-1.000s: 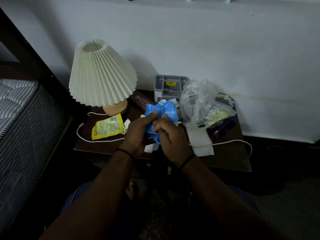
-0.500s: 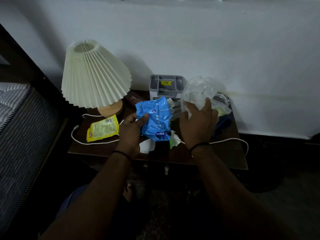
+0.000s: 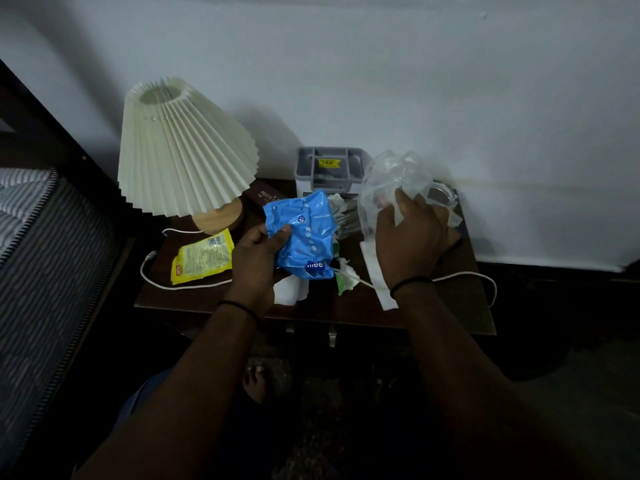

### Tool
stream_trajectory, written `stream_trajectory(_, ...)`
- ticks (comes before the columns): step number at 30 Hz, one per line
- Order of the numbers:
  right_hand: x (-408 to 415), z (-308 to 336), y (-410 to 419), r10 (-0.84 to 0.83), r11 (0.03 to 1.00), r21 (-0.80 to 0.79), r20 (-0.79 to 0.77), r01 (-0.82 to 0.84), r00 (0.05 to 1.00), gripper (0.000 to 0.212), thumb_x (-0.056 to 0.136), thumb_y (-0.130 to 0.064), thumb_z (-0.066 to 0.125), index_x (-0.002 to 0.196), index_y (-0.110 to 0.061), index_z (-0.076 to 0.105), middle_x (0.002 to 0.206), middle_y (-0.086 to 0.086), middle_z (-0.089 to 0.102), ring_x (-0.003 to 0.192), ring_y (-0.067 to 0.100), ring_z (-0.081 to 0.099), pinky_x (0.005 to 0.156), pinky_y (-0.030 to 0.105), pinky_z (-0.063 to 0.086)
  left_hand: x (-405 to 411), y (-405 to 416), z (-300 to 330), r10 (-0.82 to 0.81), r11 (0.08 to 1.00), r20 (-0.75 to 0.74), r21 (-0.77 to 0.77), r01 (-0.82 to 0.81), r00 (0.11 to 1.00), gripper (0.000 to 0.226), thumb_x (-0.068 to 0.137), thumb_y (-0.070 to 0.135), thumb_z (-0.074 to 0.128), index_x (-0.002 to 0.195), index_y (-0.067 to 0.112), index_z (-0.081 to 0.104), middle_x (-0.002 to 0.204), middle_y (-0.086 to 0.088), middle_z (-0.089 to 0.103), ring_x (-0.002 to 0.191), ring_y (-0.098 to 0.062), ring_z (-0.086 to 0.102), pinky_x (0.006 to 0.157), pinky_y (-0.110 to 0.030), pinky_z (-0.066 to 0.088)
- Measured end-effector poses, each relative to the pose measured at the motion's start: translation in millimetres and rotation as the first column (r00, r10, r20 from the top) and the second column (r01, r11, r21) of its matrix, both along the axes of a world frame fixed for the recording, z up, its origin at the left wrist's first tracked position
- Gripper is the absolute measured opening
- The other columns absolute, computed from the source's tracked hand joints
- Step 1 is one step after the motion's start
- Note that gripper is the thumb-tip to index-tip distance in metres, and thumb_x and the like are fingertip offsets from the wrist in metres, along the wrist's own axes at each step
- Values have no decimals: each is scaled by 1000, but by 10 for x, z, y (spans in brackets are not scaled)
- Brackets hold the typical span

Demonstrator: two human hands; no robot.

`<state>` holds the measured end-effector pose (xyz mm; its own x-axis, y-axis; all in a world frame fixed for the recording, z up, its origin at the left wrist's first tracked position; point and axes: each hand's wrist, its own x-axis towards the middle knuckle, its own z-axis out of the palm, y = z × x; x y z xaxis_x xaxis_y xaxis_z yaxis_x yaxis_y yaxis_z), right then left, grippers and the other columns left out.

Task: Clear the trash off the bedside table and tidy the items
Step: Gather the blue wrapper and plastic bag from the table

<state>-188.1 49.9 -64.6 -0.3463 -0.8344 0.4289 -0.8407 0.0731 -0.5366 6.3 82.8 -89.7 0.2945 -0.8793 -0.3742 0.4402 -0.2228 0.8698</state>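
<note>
The dark bedside table [image 3: 450, 306] is crowded: a pleated lamp [image 3: 180, 150] stands at ten o'clock, a grey organiser [image 3: 329, 166] at twelve against the wall, a yellow sachet [image 3: 202, 256] lies at nine beside a white cable [image 3: 173, 285], and torn white paper scraps [image 3: 346, 275] are strewn at the centre. A crumpled blue wrapper [image 3: 304, 233] (marked "mee") is pinched above the table's middle by the left hand [image 3: 258, 263], thumb pressed on its face. At two o'clock a crinkled clear plastic bag [image 3: 388, 181] is gripped by the right hand [image 3: 412, 244], fingers curled into its folds.
</note>
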Motion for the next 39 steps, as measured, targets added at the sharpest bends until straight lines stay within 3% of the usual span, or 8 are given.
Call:
stream_trajectory(9, 200, 325, 197, 249, 839, -478, -82, -258, 965, 11, 84, -21, 70, 89, -21, 80, 88, 1, 73, 89, 25, 68, 86, 47, 46, -37, 36, 70, 37, 999, 4, -9, -37, 999, 23, 89, 15, 69, 111, 8, 67, 108, -12, 74, 95, -31, 72, 73, -44, 61)
stream_trajectory(14, 519, 141, 411, 547, 710, -354, -265, -608, 794, 11, 86, -23, 65, 86, -20, 76, 95, 2, 72, 103, 18, 66, 99, 46, 40, -91, 72, 116, -14, 999, -4, -49, 14, 1000, 18, 95, 10, 56, 112, 9, 63, 99, -10, 70, 84, -25, 67, 62, -32, 59)
stream_trajectory(21, 513, 37, 449, 740, 663, -191, 26, -723, 672, 10, 83, -14, 50, 93, -13, 52, 90, -9, 56, 84, 11, 53, 90, 44, 47, -12, 76, 242, -270, 963, -320, -105, 249, 908, 69, 90, 69, 39, 124, 17, 68, 120, -10, 71, 104, -26, 71, 73, -39, 60)
stream_trajectory(27, 530, 42, 472, 720, 694, -264, 267, -669, 641, 7, 88, -15, 53, 84, -21, 53, 81, -9, 61, 74, -1, 59, 69, 15, 46, -130, 92, 245, -162, 984, -179, -105, 145, 970, 59, 74, 23, 69, 128, 1, 60, 118, -19, 67, 98, -31, 68, 77, -40, 59)
stream_trajectory(30, 490, 106, 480, 563, 813, -342, 254, -471, 787, 22, 80, -16, 71, 95, -24, 56, 95, -12, 59, 90, 5, 60, 78, 24, 51, -181, 77, 262, -118, 988, -193, -117, 96, 974, 43, 90, 8, 57, 131, -6, 53, 135, -27, 55, 126, -41, 53, 109, -53, 41)
stream_trajectory(32, 395, 185, 416, 448, 880, -308, 278, -363, 850, 50, 72, -27, 81, 115, -23, 54, 113, -4, 56, 107, 16, 55, 90, 30, 49, -171, 89, 317, -161, 974, -211, -190, 121, 964, 29, 95, 7, 50, 121, -2, 60, 125, -23, 63, 118, -36, 60, 103, -46, 48)
stream_trajectory(35, 237, 356, 407, 553, 819, -207, 532, -535, 641, 84, 72, -28, 84, 143, -24, 39, 134, -17, 55, 125, 2, 52, 100, 20, 46, -118, 161, 499, -368, 905, -238, -315, 287, 899, 36, 81, 17, 70, 115, 6, 64, 105, -10, 72, 96, -21, 69, 82, -32, 58)
stream_trajectory(39, 8, 587, 505, 606, 776, -195, 492, -600, 624, 36, 82, -20, 75, 109, -39, 62, 93, -39, 65, 91, -18, 61, 79, 2, 46, -334, 226, 782, -486, 858, -177, -283, 428, 856, 51, 69, 20, 86, 112, 0, 67, 107, -15, 69, 98, -23, 66, 94, -37, 53)
